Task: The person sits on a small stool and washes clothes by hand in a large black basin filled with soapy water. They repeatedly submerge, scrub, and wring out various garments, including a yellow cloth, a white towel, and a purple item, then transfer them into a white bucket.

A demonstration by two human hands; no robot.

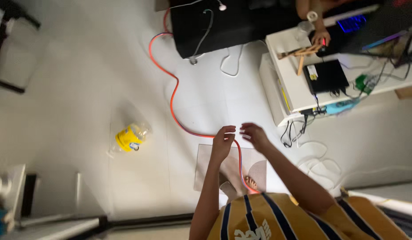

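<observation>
Orange cable (172,95) snakes over the white floor (72,89), passing just under the left hand (223,142) and right hand (254,135). Both hands hover close together, fingers loosely curled, gripping nothing. Yellow bottle (130,138) lies well left of the left hand.

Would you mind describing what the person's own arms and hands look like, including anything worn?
Both forearms are bare, with no sleeves reaching them. The left hand and right hand show no gloves, and no rings or watch can be made out. The shirt below is mustard yellow with dark navy stripes edged in white.
</observation>
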